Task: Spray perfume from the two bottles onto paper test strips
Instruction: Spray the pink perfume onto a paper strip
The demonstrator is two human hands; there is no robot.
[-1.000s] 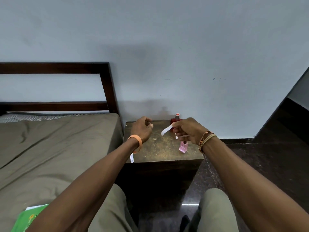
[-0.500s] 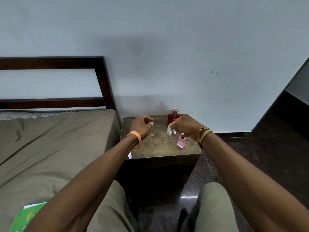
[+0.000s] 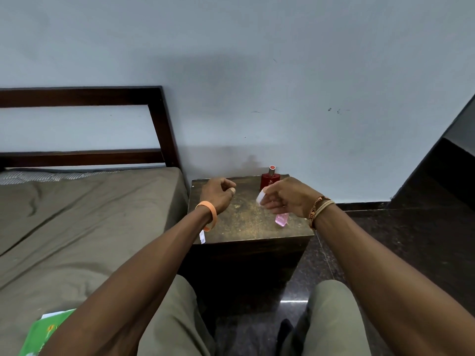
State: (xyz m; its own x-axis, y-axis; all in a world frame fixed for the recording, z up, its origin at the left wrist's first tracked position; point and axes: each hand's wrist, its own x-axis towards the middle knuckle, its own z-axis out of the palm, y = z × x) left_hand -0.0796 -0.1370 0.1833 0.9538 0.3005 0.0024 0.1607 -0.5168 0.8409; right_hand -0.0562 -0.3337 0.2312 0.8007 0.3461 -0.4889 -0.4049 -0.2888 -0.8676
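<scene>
The bedside table (image 3: 244,222) is the reference.

- Red bottle (image 3: 270,180): upright at the table's rear edge, against the wall.
- Pink bottle (image 3: 282,219): on the table's right front area, partly hidden beneath the right hand (image 3: 288,199).
- Right hand: above the table, pinching a white paper strip (image 3: 261,197) between thumb and fingers, just in front of the red bottle.
- Left hand (image 3: 218,194): above the table's left rear area, fingers loosely curled, holding nothing visible.
- Second strip (image 3: 202,237): at the table's front left corner, overhanging the edge.
</scene>
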